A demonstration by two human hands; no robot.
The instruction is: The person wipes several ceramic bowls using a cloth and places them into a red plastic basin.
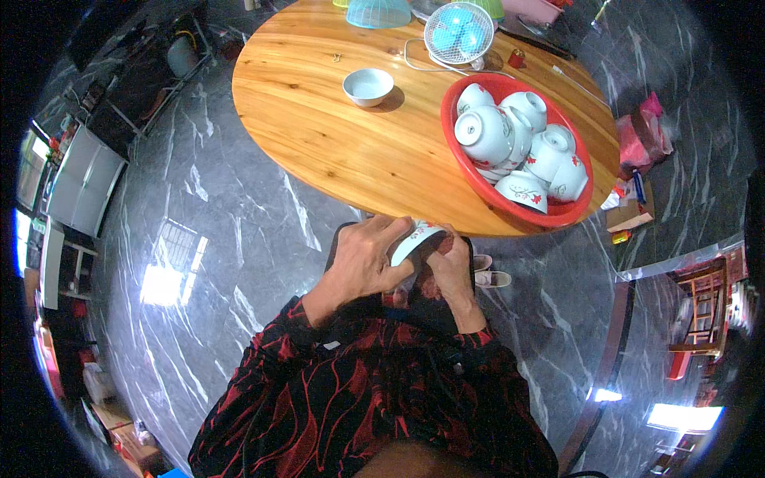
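Just off the table's near edge, a white bowl with red flowers (416, 238) is tilted on its side between my hands. My left hand (369, 257) grips its rim, fingers over the top and thumb below. A reddish-brown cloth (431, 288) is in my right hand (453, 267), against the bowl's inner side; the fingers are partly hidden. Another white bowl (366, 89) stands upright on the wooden table (334, 143). To the right, a red plastic basin (449, 113) holds several white flowered bowls (483, 132), mostly upside down and piled together.
Towards the table's back are a small white fan (459, 33) with blue blades, its cable (412, 60), a blue mesh cover (379, 13) and a small red item (517, 58). Pink bags (642, 134) and a cardboard box (632, 215) are on the right. Shoes (493, 279) stand on the marbled floor.
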